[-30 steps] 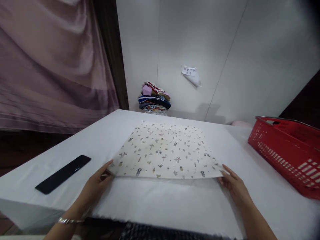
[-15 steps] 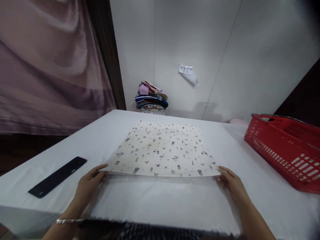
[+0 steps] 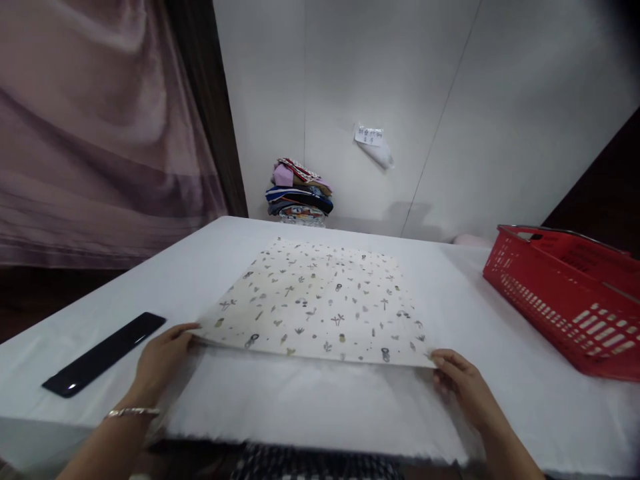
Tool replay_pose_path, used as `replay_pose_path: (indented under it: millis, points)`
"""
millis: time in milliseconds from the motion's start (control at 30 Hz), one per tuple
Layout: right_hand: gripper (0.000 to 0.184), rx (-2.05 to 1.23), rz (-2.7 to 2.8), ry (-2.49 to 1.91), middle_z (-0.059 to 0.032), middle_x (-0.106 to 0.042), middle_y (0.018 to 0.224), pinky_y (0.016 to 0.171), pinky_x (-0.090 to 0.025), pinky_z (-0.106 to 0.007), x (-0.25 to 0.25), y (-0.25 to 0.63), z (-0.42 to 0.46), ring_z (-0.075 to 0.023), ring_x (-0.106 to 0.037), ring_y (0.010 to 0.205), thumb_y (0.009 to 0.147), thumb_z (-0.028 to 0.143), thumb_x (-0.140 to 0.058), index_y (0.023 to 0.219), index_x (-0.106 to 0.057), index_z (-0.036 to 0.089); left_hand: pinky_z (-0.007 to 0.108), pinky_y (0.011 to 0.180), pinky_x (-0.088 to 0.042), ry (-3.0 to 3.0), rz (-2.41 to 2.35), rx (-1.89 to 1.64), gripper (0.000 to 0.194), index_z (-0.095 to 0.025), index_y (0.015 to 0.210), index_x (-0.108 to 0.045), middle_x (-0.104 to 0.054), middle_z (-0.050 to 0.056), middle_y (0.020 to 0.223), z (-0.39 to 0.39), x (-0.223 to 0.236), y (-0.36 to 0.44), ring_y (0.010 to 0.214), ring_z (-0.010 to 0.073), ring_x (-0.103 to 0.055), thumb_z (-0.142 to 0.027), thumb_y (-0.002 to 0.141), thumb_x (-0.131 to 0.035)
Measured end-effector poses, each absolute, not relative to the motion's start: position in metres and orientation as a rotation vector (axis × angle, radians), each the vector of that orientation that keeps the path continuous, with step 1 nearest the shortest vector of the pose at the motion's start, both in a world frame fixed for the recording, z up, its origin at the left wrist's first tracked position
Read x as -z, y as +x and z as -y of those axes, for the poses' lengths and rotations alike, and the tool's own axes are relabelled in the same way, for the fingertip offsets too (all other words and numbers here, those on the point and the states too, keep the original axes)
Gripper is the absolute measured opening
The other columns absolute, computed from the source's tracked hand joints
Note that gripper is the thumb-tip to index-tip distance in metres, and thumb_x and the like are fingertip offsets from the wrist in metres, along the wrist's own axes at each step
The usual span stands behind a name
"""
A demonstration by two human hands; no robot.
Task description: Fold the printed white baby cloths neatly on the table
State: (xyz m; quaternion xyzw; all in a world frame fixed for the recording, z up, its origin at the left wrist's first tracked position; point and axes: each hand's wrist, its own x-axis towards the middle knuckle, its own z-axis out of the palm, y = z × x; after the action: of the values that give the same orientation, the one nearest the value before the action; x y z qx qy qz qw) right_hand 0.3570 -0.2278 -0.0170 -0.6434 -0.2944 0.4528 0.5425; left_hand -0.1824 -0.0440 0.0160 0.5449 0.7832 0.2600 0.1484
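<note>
A cream cloth [image 3: 320,300] printed with small palm trees, pineapples and other figures lies spread out in front of me. Its near edge is held taut between my two hands, slightly raised off the table. My left hand [image 3: 167,353] pinches the near left corner, fingers closed on it. At the near right corner, my right hand [image 3: 460,380] grips the cloth between thumb and fingers. The far part of the cloth rests flat. What the cloth is sewn as, I cannot tell.
The cloth lies on a white-covered table [image 3: 310,407]. A flat black strip [image 3: 105,353] is at the left, a red plastic basket [image 3: 565,300] at the right. Folded fabrics [image 3: 300,190] are stacked beyond the far edge. A pink curtain [image 3: 100,133] hangs at the left.
Both near corners are still held. My left hand has shifted slightly left, and the right one a little toward me, tilting the cloth's near edge. The view has shifted slightly.
</note>
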Motion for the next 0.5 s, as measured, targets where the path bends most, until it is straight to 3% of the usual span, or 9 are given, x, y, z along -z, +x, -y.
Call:
replay_pose_path:
  millis: [100,267,400,500]
  points:
    - [0.043,-1.052,0.665,-1.509,0.0000,-0.059,0.055,0.046,-0.037,-0.024,0.018,0.356,0.229,-0.0127,-0.048,0.048,0.067,0.053,-0.071,0.091,-0.064,0.018,0.030,0.063,-0.047,1.610,-2.299,-0.486,0.037,-0.025,0.103,-0.068,-0.069,0.000,0.077,0.047,-0.017,-0.180,0.077,0.0248,-0.063,-0.033,0.076,-0.044]
    - [0.045,-1.012,0.631,-1.565,-0.0013,-0.060,0.057,0.045,-0.037,-0.025,0.026,0.356,0.223,-0.0147,-0.052,0.051,0.069,0.055,-0.068,0.093,-0.066,0.016,0.031,0.068,-0.048,1.557,-2.315,-0.448,0.040,-0.028,0.111,-0.064,-0.069,-0.001,0.083,0.052,-0.021,-0.175,0.082,0.0252,-0.063,-0.034,0.077,-0.044]
    - [0.056,-0.947,0.664,-1.594,-0.0006,-0.061,0.056,0.046,-0.039,-0.026,0.029,0.354,0.221,-0.0161,-0.054,0.052,0.067,0.053,-0.070,0.107,-0.064,0.015,0.038,0.081,-0.050,1.644,-2.315,-0.491,0.041,-0.021,0.113,-0.062,-0.067,0.004,0.104,0.049,-0.018,-0.180,0.101,0.0287,-0.060,-0.033,0.078,-0.045]
    - [0.065,-0.909,0.665,-1.565,0.0012,-0.060,0.056,0.047,-0.040,-0.026,0.023,0.351,0.219,-0.0159,-0.055,0.052,0.066,0.052,-0.071,0.117,-0.059,0.015,0.047,0.096,-0.044,1.961,-2.314,-0.654,0.042,-0.013,0.114,-0.060,-0.057,0.013,0.125,0.048,-0.016,-0.163,0.119,0.0346,-0.050,-0.029,0.078,-0.046]
